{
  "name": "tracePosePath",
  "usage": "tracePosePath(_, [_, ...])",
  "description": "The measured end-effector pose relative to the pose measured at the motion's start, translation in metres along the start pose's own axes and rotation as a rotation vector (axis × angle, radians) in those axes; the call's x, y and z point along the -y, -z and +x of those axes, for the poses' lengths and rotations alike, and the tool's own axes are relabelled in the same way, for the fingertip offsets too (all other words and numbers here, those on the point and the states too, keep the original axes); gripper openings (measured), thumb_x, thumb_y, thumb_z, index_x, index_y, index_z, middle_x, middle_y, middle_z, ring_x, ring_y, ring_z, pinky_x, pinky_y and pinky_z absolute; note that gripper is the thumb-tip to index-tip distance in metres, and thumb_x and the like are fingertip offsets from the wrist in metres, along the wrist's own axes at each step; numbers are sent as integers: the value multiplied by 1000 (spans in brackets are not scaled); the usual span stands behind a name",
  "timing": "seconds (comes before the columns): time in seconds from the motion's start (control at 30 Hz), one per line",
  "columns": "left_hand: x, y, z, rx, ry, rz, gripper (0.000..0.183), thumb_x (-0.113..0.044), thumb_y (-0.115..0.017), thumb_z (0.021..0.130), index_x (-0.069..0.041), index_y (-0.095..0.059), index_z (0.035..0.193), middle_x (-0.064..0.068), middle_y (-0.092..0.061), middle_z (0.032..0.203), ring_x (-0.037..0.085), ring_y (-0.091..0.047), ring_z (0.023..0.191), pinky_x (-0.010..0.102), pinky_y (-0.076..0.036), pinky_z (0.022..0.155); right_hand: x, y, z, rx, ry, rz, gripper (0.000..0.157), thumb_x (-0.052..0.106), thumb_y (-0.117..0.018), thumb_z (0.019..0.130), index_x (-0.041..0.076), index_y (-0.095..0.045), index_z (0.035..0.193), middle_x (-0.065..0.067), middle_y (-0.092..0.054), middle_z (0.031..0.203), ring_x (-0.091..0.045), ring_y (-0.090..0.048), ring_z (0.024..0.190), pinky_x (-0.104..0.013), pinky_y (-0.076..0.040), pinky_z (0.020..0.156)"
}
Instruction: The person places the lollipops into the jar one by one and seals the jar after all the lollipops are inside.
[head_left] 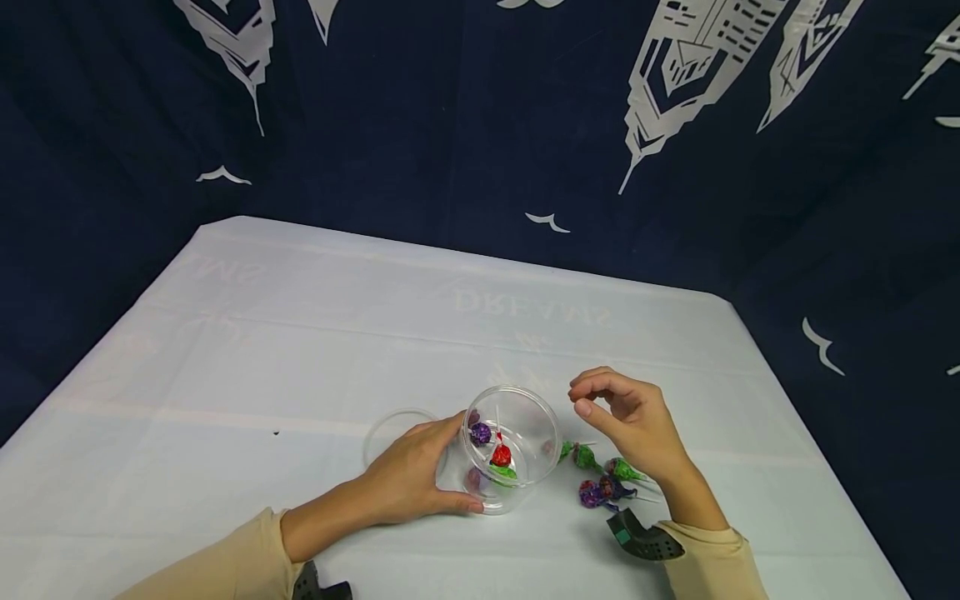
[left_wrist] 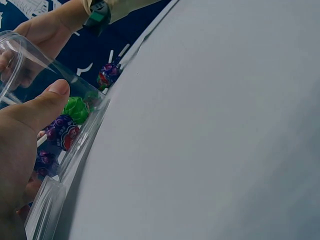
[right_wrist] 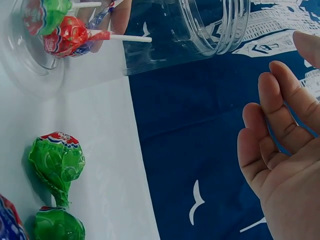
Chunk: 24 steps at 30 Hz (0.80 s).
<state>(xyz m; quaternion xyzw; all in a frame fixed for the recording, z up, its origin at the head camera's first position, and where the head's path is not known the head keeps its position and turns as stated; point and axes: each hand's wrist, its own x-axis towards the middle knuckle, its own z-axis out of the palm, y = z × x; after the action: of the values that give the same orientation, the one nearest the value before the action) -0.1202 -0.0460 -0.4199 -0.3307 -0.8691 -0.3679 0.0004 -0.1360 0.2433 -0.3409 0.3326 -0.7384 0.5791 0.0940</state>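
Observation:
My left hand point(head_left: 408, 475) grips a clear plastic jar point(head_left: 542, 429), thumb on the near side and fingers round the far side. The jar stands on the table with its mouth up. Inside lie several wrapped lollipops, among them a red lollipop point(head_left: 501, 455), a purple lollipop point(head_left: 480, 433) and a green lollipop point(left_wrist: 76, 110). To the right of the jar, my right hand point(head_left: 630, 417) hovers with loosely bent fingers and nothing in it. Below it on the table are green lollipops point(head_left: 585, 457) and purple lollipops point(head_left: 591, 493).
A clear round lid point(head_left: 367, 442) lies on the table just left of the jar, partly hidden behind my left hand. White cloth covers the table point(head_left: 225, 375). A dark blue curtain point(head_left: 420, 125) with white prints hangs behind and beside it.

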Motion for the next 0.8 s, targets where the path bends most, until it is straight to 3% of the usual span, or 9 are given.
tracePosePath(0.17, [0,0,0,7,10,-2,106,-56,-83,71,-5,-36,151,7,-51,146,25,-48,131,45,-36,111,0,1,-3,-8,2,-8,9,-4,-65,92,0,-69,99,-10,-66,99,-16,-60,93,-20,-52,82])
tracePosePath(0.6, [1,-1,0,2,6,0,106,-56,-83,71,-2,-37,150,10,-52,144,27,-49,130,46,-36,111,-2,3,-11,-15,10,-23,28,-23,-59,84,-1,-69,99,-10,-66,99,-14,-60,96,-20,-50,85])
tracePosePath(0.8, [0,0,0,-3,4,7,106,-56,-83,70,-3,-38,150,10,-53,144,26,-50,129,45,-37,111,-6,4,-15,-28,-12,-57,19,-14,-62,89,0,-69,99,-7,-67,100,-14,-60,94,-19,-49,87])
